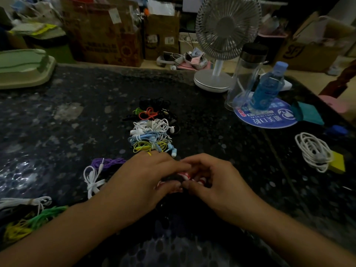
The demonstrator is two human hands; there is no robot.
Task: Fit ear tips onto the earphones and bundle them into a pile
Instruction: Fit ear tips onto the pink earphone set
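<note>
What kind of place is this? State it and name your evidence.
Probably a home or small-shop worktable used for piecework, not a factory line: a dark speckled tabletop with a row of bundled earphones, a desk fan, and cardboard boxes stacked behind.

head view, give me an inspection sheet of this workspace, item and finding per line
surface: dark speckled table, glossy.
job's things: bundled earphone pile at centre; red-and-white striped earphones between the hands.
clutter: desk fan, glass bottle, blue bottle, green tray.
grippers: left hand and right hand both pinch the striped earphones.
cables: loose white cable, purple cable, white coil at right.
surroundings: cardboard boxes behind.
</note>
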